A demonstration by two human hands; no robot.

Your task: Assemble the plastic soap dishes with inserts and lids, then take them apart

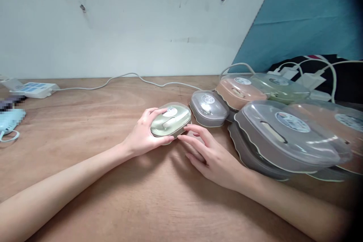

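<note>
A small green container with a clear domed lid and a round sticker (177, 117) is in the middle of the table. My left hand (144, 132) grips its left side, thumb along the front and fingers over the lid's far edge. At the container's right front corner is my right hand (207, 153), its fingers apart and the fingertips touching or almost touching the side. Just behind and to the right sits a small grey container (209, 109) with the same kind of clear lid and sticker.
Stacked at the right are larger lidded containers: grey (283, 132), orange (241, 89) and green (280, 87). Behind them, white plugs (310, 79) and cables crowd together. A white cord (133, 75) runs along the wall to a white box (38, 89). A light-blue object (11, 121) lies far left.
</note>
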